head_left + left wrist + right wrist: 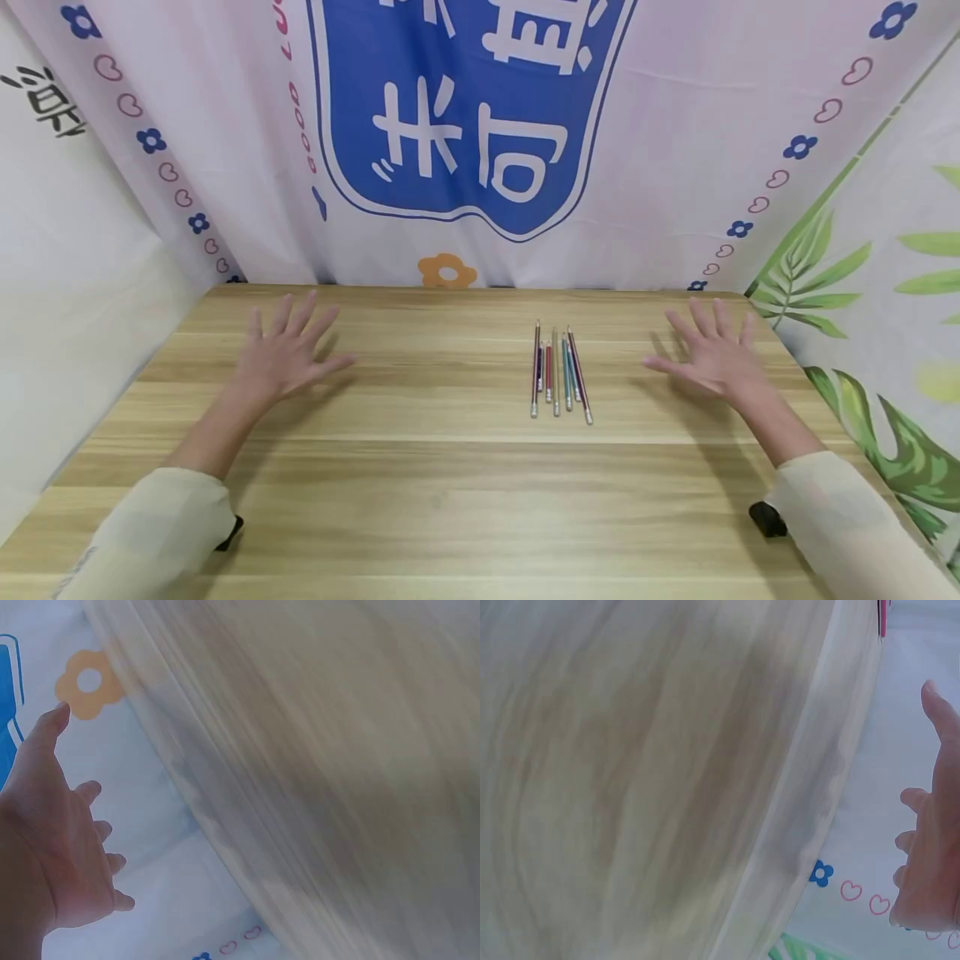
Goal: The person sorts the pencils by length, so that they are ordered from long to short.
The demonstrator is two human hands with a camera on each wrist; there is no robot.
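Several pencils (557, 371) with white eraser ends lie in a loose group, right of the table's middle, in the head view. They are dark red, red, gold, blue and dark, of differing lengths, with erasers toward me. My right hand (712, 354) spreads its fingers to the right of the pencils, apart from them. On the left side my left hand (285, 350) also has its fingers spread, with nothing in it. The left wrist view shows the left hand (64, 840) palm side, holding nothing. In the right wrist view the right hand (934, 847) is likewise bare.
A wood-grain table (450, 500) spans the front. Behind it hangs a white and pink curtain (675, 167) with a large blue sign. A leaf-patterned cloth (900, 400) borders the right edge; a plain white cloth (75, 275) covers the left side.
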